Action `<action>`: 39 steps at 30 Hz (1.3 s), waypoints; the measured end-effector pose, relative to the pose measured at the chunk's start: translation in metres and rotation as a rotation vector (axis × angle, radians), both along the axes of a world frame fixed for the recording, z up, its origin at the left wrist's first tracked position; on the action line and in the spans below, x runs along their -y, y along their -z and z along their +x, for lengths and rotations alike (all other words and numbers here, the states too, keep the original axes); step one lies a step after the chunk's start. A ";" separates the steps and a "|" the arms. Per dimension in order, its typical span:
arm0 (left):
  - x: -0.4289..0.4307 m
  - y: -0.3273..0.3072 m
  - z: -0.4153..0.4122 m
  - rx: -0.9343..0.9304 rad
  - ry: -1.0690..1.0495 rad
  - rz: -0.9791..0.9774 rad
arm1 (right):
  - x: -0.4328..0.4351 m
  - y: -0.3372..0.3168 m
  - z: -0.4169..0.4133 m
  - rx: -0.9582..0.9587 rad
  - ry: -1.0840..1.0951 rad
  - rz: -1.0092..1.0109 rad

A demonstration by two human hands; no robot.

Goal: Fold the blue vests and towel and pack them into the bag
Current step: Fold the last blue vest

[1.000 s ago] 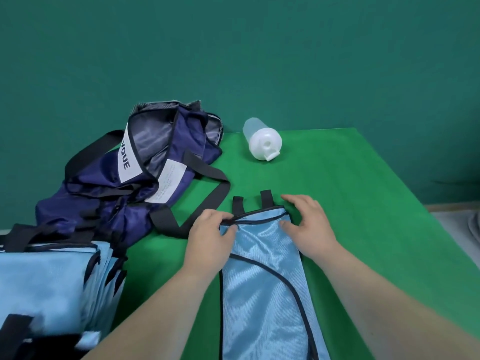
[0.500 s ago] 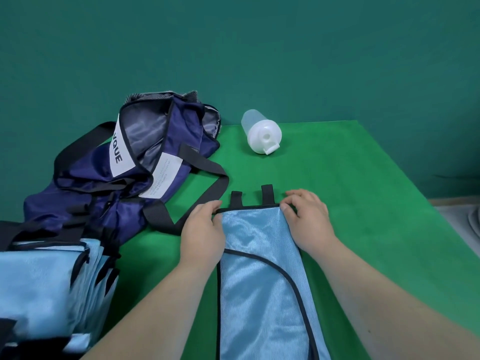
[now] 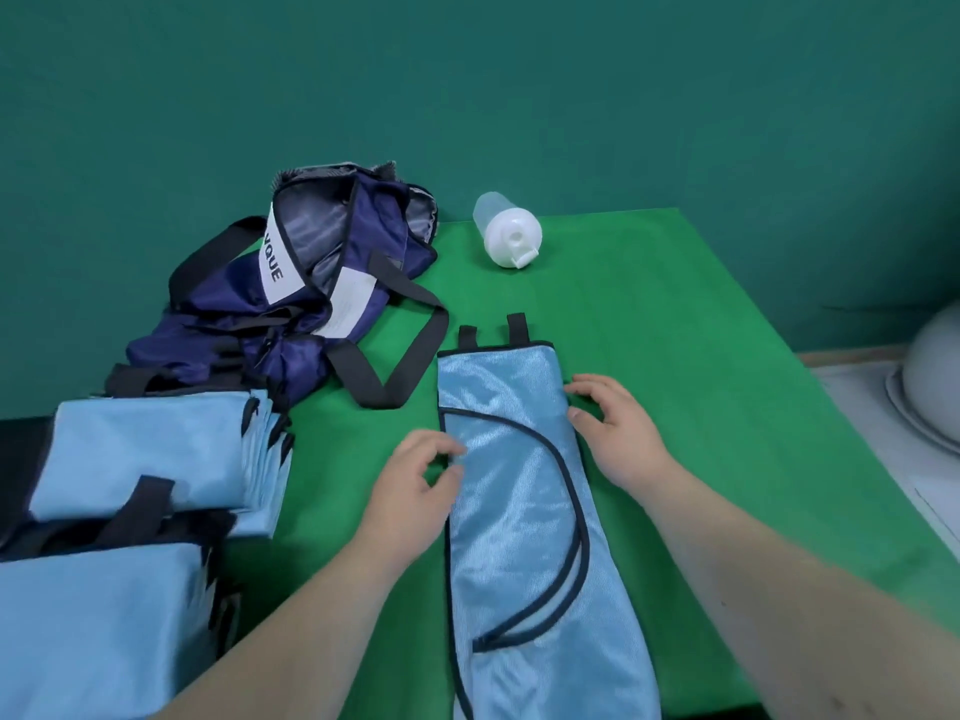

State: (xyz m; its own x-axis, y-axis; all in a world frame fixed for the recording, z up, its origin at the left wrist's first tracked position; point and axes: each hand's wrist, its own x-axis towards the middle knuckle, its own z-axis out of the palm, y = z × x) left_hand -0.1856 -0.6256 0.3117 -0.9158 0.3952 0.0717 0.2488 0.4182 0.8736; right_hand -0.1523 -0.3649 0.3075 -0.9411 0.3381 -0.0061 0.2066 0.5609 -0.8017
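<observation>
Head view: between our relaxed right hand and loosely curled left hand, whose grip we cannot tell, the folded vest may skew if lifted unevenly.

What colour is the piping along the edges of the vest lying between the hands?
Dark navy, near black, on the light blue vest; head view.

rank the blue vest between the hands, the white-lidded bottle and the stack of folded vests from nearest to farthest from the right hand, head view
1. blue vest, directly beside the right hand, fingertips at its right edge.
2. bottle, on its side, farther back and slightly left.
3. stack of folded vests, far left, past the left hand.
</observation>
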 end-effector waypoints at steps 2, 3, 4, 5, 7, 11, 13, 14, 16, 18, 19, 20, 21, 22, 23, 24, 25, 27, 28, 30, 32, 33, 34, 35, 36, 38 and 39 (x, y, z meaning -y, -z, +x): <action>0.014 -0.001 0.032 0.026 0.032 -0.008 | 0.010 -0.002 0.032 0.023 -0.020 0.017; 0.020 -0.002 0.045 0.048 0.047 -0.021 | 0.014 -0.002 0.047 0.038 -0.030 0.019; 0.026 -0.003 0.060 0.084 0.068 -0.045 | 0.019 -0.001 0.063 0.053 -0.039 0.021; 0.032 -0.004 0.074 0.116 0.096 -0.076 | 0.024 -0.001 0.078 0.060 -0.046 0.020; 0.042 -0.005 0.099 0.100 0.163 -0.179 | 0.031 0.000 0.105 0.054 -0.051 0.008; 0.053 -0.006 0.136 -0.005 0.176 -0.372 | 0.043 0.001 0.144 0.027 -0.050 -0.044; 0.054 -0.006 0.144 -0.030 0.126 -0.416 | 0.047 0.001 0.158 0.014 -0.054 -0.052; 0.053 -0.007 0.147 -0.039 0.096 -0.416 | 0.049 0.001 0.164 0.008 -0.057 -0.058; 0.050 -0.012 0.149 -0.029 0.028 -0.355 | 0.053 0.002 0.177 0.000 -0.059 -0.073; 0.047 -0.020 0.149 0.014 -0.034 -0.284 | 0.056 0.002 0.189 0.004 -0.063 -0.092; 0.047 -0.024 0.147 0.048 -0.057 -0.267 | 0.057 0.003 0.195 0.007 -0.069 -0.099; 0.047 -0.027 0.145 0.085 -0.069 -0.273 | 0.059 0.003 0.200 0.011 -0.075 -0.099; 0.047 -0.028 0.143 0.105 -0.073 -0.309 | 0.060 0.003 0.204 0.013 -0.080 -0.097; 0.048 -0.029 0.140 0.106 -0.068 -0.366 | 0.061 0.003 0.207 0.018 -0.085 -0.091; 0.050 -0.028 0.139 0.108 -0.058 -0.421 | 0.062 0.002 0.210 0.024 -0.091 -0.082; 0.051 -0.027 0.139 0.119 -0.046 -0.451 | 0.064 0.003 0.213 0.027 -0.102 -0.068; 0.052 -0.026 0.140 0.131 -0.037 -0.455 | 0.065 0.003 0.216 0.030 -0.119 -0.051; 0.055 -0.024 0.144 0.106 -0.037 -0.412 | 0.067 0.006 0.222 0.032 -0.157 -0.012; 0.057 -0.023 0.147 0.059 -0.040 -0.384 | 0.067 0.007 0.226 0.025 -0.165 0.010; 0.065 -0.019 0.156 -0.098 0.024 -0.360 | 0.066 0.010 0.234 -0.015 -0.168 0.040; 0.074 -0.016 0.165 -0.290 0.200 -0.369 | 0.065 0.012 0.241 -0.090 -0.199 0.084; 0.076 -0.013 0.169 -0.374 0.301 -0.387 | 0.065 0.013 0.245 -0.122 -0.231 0.119; 0.078 -0.010 0.171 -0.438 0.392 -0.425 | 0.066 0.014 0.248 -0.135 -0.272 0.161; 0.079 -0.006 0.171 -0.471 0.465 -0.479 | 0.067 0.016 0.249 -0.130 -0.313 0.211; 0.079 -0.001 0.170 -0.478 0.513 -0.544 | 0.068 0.018 0.250 -0.118 -0.350 0.273; 0.077 0.005 0.167 -0.490 0.547 -0.647 | 0.071 0.023 0.248 -0.107 -0.389 0.392; 0.075 0.007 0.165 -0.509 0.542 -0.668 | 0.072 0.024 0.246 -0.118 -0.386 0.434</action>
